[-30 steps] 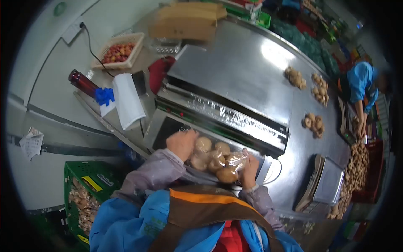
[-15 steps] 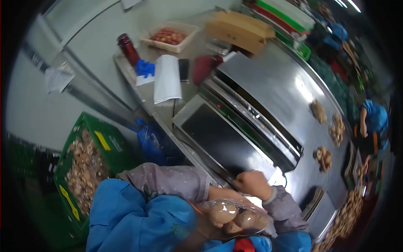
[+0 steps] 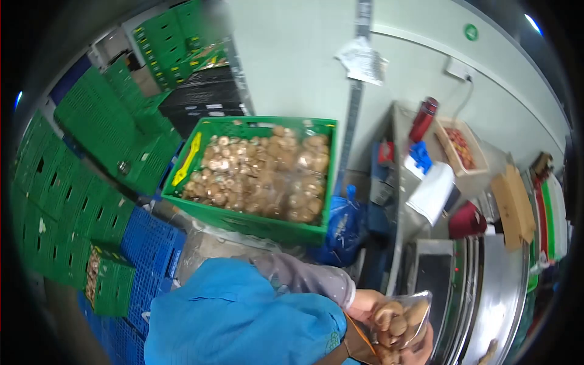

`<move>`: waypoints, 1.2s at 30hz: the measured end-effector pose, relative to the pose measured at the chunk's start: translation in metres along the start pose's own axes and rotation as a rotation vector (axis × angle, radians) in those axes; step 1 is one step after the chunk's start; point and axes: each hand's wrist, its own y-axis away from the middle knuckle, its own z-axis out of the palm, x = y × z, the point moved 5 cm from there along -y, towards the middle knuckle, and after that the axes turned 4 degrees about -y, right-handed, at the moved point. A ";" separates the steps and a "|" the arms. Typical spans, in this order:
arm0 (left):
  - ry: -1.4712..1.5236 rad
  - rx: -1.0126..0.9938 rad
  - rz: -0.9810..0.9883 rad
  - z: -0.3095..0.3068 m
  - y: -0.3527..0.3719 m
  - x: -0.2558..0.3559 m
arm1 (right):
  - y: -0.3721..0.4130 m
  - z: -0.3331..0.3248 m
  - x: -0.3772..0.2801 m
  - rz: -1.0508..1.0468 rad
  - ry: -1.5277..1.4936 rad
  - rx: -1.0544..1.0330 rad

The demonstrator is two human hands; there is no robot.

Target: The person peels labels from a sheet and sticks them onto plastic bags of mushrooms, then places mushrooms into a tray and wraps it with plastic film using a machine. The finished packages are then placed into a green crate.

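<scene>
My left hand (image 3: 366, 303) and my right hand (image 3: 421, 351) hold a clear-wrapped pack of brown mushrooms (image 3: 401, 322) between them, near my body. The left fingers grip its left edge, and the right hand holds its lower right side. The pack is tilted, and its film shines. Left of it stands a large green crate (image 3: 246, 224) filled with wrapped mushroom packs (image 3: 261, 173). Right of my hands is the dark plate of a wrapping machine (image 3: 433, 274) on the metal table.
A blue bag (image 3: 347, 228) sits between crate and table. On the table are a red bottle (image 3: 424, 118), blue gloves (image 3: 420, 156), white paper (image 3: 432, 191), a basket of small red items (image 3: 477, 164) and a cardboard box (image 3: 514, 207). Green crates (image 3: 61, 201) are stacked left, near blue pallets (image 3: 149, 249).
My view has swung left toward the green crate. The right hand has come off the machine's edge and now holds the mushroom pack together with the left.
</scene>
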 end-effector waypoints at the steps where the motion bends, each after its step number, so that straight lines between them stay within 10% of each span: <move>1: -0.172 -0.007 0.249 -0.009 0.023 0.016 | -0.018 0.012 -0.009 0.044 -0.008 0.100; 2: -0.352 -0.015 0.490 -0.018 0.054 0.031 | -0.038 0.031 -0.013 0.038 -0.114 0.138; 4: -0.195 0.140 0.381 -0.016 0.109 0.053 | -0.096 0.071 0.006 -0.030 -0.418 0.169; 6: -0.489 0.466 0.732 0.005 0.179 0.099 | -0.124 0.162 -0.071 -0.256 -0.254 0.067; 8: -0.784 1.251 0.970 -0.038 0.258 0.132 | -0.144 0.251 -0.104 -0.475 -0.150 -0.127; 9: -0.683 1.136 1.143 -0.052 0.300 0.149 | -0.157 0.290 -0.113 -0.385 -0.202 -0.344; 11: -0.688 1.096 0.841 -0.059 0.392 0.174 | -0.188 0.351 -0.137 -0.478 -0.022 -0.587; 13: -0.865 1.647 0.673 -0.128 0.494 0.157 | -0.210 0.393 -0.164 -0.768 0.385 -0.548; 16: -0.945 1.733 0.628 -0.116 0.517 0.158 | -0.230 0.446 -0.151 -0.891 0.658 -0.434; 18: -0.980 1.959 0.183 -0.136 0.505 0.154 | -0.239 0.468 -0.111 -0.834 0.941 -0.430; 27: -1.029 1.796 0.336 -0.186 0.478 0.134 | -0.243 0.472 -0.083 -0.772 0.839 -0.380; 28: -1.021 1.848 0.065 -0.290 0.510 0.087 | -0.254 0.483 -0.062 -0.800 0.776 -0.432; 31: -1.034 1.605 0.220 -0.191 0.481 0.143 | -0.254 0.482 -0.053 -0.816 0.598 -0.148; 32: -1.338 2.220 0.180 -0.270 0.538 0.107 | -0.243 0.475 -0.062 -0.840 0.682 -0.125; 36: -1.530 2.013 0.631 -0.190 0.495 0.156 | -0.221 0.454 -0.064 -0.764 0.284 -0.057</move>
